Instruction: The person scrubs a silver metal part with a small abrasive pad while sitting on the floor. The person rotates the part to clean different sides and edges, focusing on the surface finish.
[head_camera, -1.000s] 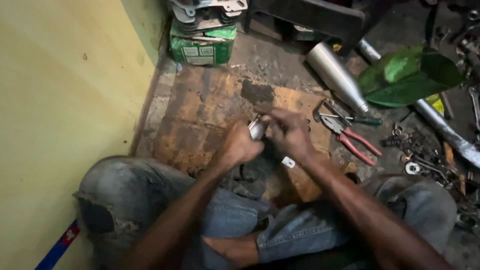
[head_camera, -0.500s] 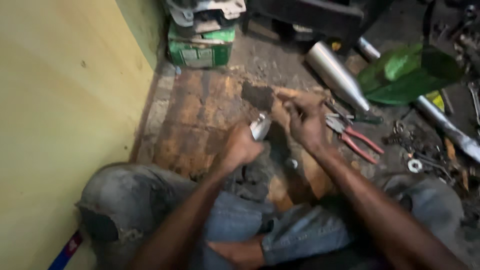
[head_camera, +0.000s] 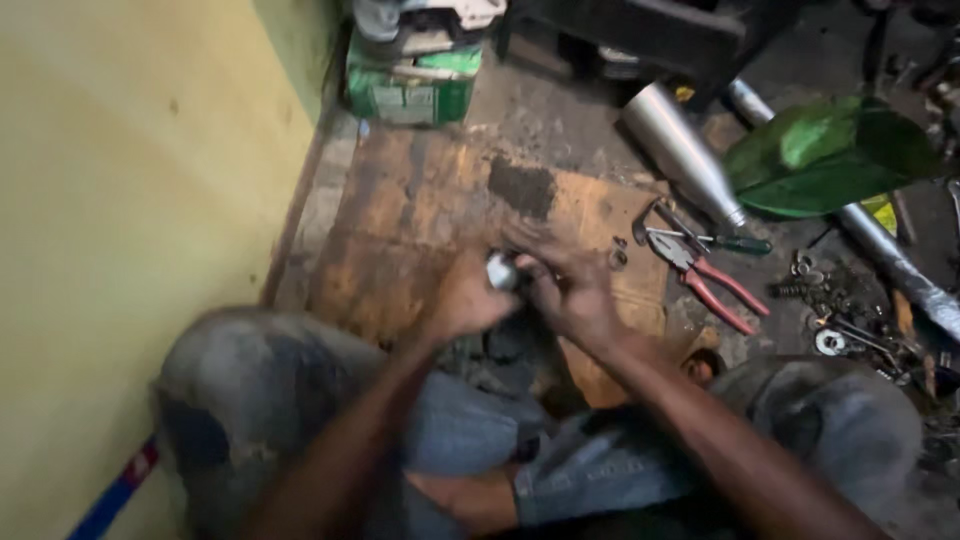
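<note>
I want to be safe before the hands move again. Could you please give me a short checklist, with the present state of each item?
1. Left hand holds the small silver metal part: ok, fingers closed around it.
2. Right hand is on the same part: ok, it touches it, but blur hides the exact grip.
3. Part is held above the wooden board: ok.
4. Red-handled pliers lie apart from both hands: ok, on the floor to the right.
5. Loose nuts and washers are away from the knees: cannot tell, too small.
</note>
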